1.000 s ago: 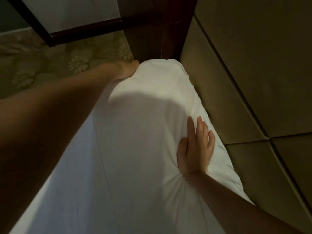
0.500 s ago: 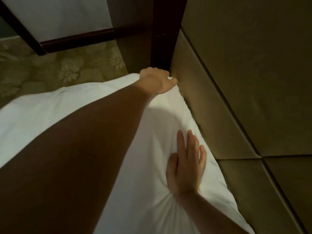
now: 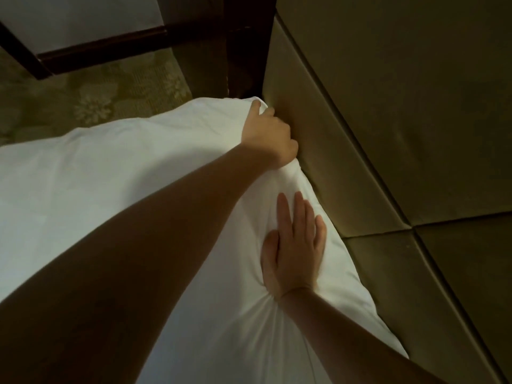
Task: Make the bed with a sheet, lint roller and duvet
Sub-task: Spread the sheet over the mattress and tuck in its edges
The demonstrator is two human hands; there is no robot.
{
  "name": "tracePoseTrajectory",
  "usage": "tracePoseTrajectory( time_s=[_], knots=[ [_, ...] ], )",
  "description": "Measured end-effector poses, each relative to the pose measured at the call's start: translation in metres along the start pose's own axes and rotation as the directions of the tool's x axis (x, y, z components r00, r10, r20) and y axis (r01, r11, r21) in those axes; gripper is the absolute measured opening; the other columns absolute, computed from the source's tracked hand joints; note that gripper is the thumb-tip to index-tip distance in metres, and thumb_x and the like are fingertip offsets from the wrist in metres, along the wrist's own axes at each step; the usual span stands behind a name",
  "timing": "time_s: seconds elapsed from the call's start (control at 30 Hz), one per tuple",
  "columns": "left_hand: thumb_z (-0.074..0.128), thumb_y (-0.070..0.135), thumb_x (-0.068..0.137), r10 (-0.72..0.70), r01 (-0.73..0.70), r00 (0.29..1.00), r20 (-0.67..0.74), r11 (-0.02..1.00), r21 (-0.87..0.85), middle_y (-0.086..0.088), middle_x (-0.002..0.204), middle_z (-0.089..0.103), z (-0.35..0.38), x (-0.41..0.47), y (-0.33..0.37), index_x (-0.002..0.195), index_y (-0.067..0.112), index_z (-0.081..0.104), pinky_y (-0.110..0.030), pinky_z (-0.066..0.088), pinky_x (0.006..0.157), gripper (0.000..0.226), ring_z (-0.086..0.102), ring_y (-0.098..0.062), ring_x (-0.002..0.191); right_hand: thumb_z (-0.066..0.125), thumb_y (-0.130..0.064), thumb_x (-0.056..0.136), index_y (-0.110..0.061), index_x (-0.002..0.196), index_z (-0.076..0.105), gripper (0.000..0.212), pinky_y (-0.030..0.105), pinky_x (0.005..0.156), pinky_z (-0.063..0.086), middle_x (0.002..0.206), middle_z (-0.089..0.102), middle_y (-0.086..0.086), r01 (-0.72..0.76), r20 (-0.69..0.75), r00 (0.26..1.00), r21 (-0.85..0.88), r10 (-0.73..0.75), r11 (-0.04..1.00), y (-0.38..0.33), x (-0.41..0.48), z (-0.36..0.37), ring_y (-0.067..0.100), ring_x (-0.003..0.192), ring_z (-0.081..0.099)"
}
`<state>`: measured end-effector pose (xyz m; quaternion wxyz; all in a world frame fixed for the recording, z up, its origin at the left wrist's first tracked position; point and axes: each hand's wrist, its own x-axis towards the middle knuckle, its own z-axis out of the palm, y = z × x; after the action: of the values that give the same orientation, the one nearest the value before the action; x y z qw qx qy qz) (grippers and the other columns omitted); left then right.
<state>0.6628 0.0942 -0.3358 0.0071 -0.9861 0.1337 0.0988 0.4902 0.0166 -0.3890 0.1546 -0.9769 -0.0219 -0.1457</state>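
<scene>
My left hand point(image 3: 267, 137) reaches across to the far corner of the white bedding point(image 3: 124, 176) and grasps it, fingers curled into the cloth and knuckles right up against the headboard point(image 3: 388, 120). The fabric bunches into folds just below that fist. My right hand point(image 3: 295, 245) lies flat on the same bedding nearer to me, fingers straight and close together, pointing towards the corner, thumb tucked alongside. It is released and presses down without grasping anything. Creases fan out from under the heel of the palm, where the soft filling gives way. The bedding is puffy and plain white. Its right edge runs along the foot of the headboard, touching it, and the rest spreads away to my left over the bed. Whether it is the duvet or a pillow I cannot tell. The headboard is padded in olive-brown panels with seams between them. Past the corner a dark wooden post point(image 3: 243, 51) stands just beside the headboard's edge. To its left the floor is a greenish carpet point(image 3: 91, 103) with a pale flower pattern, bordered by a dark skirting point(image 3: 105, 48) below a light wall point(image 3: 83, 18). My left forearm crosses the bedding in shadow.
</scene>
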Motion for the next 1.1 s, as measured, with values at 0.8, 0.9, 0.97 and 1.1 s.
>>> tracePoseTrajectory(
  time_s=[0.8,0.9,0.97,1.1],
  knots=[
    [0.028,0.032,0.087,0.276,-0.333,0.915,-0.295,0.928,-0.166,-0.005,0.129,0.058,0.029,-0.197,0.088,0.119,0.021,0.064,-0.035,0.021,0.103,0.05,0.047,-0.029,0.126,0.043,-0.025,0.077,-0.007,0.1,0.071,0.039,0.036,0.075,0.037,0.094,0.067,0.014,-0.237,-0.119,0.967,-0.078,0.227,0.968,0.048,-0.081,-0.084,0.032,0.079,0.061],
    [0.019,0.036,0.094,0.362,-0.382,0.919,-0.154,0.917,-0.12,-0.001,0.137,0.052,0.028,-0.217,0.111,0.131,0.022,0.054,-0.033,0.017,0.106,0.053,0.04,-0.021,0.132,0.043,-0.026,0.084,-0.003,0.106,0.069,0.042,0.032,0.066,0.047,0.087,0.068,0.016,-0.206,-0.007,0.978,-0.113,0.207,0.972,0.065,-0.102,-0.091,0.031,0.068,0.063],
    [0.015,0.036,0.099,0.295,-0.299,0.953,-0.076,0.953,-0.051,0.004,0.144,0.041,0.024,-0.211,0.121,0.14,0.027,0.041,-0.036,0.016,0.109,0.049,0.029,-0.016,0.136,0.035,-0.028,0.083,-0.001,0.112,0.067,0.051,0.034,0.069,0.049,0.089,0.069,0.018,-0.223,0.086,0.97,-0.071,0.229,0.972,0.065,-0.094,-0.094,0.033,0.069,0.064],
    [0.017,0.035,0.1,0.24,-0.24,0.971,-0.005,0.97,0.048,0.005,0.149,0.03,0.024,-0.208,0.132,0.145,0.028,0.027,-0.04,0.015,0.109,0.047,0.023,-0.016,0.138,0.014,-0.033,0.093,-0.011,0.148,0.026,0.061,0.037,0.099,0.029,0.139,0.047,0.012,-0.274,0.35,0.893,-0.08,0.284,0.958,0.068,-0.087,-0.098,0.03,0.121,0.047]
  ],
)
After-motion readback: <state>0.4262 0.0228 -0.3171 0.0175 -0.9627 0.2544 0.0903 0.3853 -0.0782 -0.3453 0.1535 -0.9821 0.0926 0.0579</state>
